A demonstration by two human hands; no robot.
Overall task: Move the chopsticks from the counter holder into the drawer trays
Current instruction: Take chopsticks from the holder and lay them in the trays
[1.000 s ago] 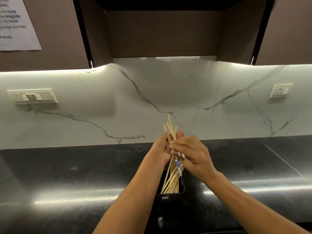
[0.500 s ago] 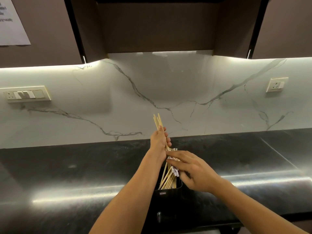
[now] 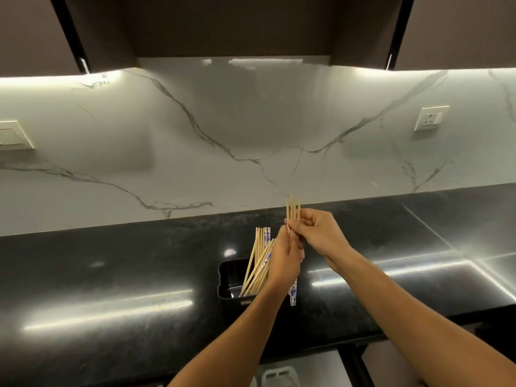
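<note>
A black rectangular holder (image 3: 226, 277) stands on the dark counter with several bamboo chopsticks (image 3: 258, 261) leaning in it, some with blue-and-white patterned ends. My left hand (image 3: 284, 261) and my right hand (image 3: 318, 233) meet just right of the holder, both closed on a small bundle of chopsticks (image 3: 293, 210). The bundle's thin tips stick up above my fingers. A blue-patterned end (image 3: 292, 293) hangs down below my left hand. At the bottom edge, white drawer trays (image 3: 275, 377) show below the counter front.
The black stone counter (image 3: 111, 275) runs the full width, with a marble backsplash behind. A wall socket (image 3: 431, 118) sits at right and a switch plate (image 3: 14, 135) at left. Dark cabinets hang overhead.
Both hands lifted a small bundle of chopsticks out of the holder and carried it right. The camera tilted down, so the holder and the drawer below show more.
</note>
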